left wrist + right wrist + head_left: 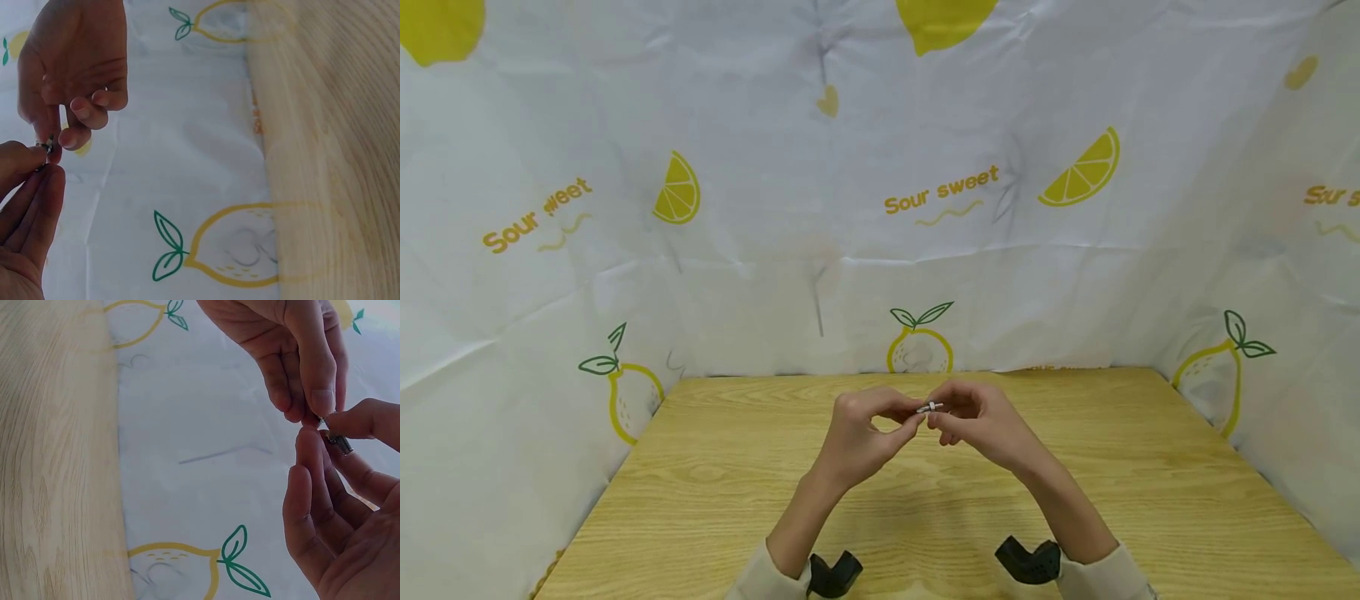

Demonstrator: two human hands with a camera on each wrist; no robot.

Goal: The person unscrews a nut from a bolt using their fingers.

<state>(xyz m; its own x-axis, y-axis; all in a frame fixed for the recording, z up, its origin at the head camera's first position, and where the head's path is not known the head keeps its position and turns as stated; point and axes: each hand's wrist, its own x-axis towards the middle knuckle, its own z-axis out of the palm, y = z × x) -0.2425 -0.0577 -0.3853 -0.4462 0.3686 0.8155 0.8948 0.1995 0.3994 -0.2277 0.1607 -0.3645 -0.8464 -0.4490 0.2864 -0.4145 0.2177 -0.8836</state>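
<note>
A small silver bolt (931,407) with a wider, nut-like collar is held between the two hands, above the table. My left hand (861,437) pinches its left end between thumb and fingertips. At the collar and the other end, my right hand (985,423) pinches with thumb and index finger, its other fingers curled below. The right wrist view shows the threaded end of the bolt (343,445) sticking out beside the right thumb. In the left wrist view the bolt (47,147) is mostly hidden by the fingertips.
A light wood-grain table (722,492) lies under the hands. White cloth (760,200) printed with lemons hangs at the back and both sides. Black curved devices (1030,560) are worn at both wrists, beside pale sleeves (1105,575).
</note>
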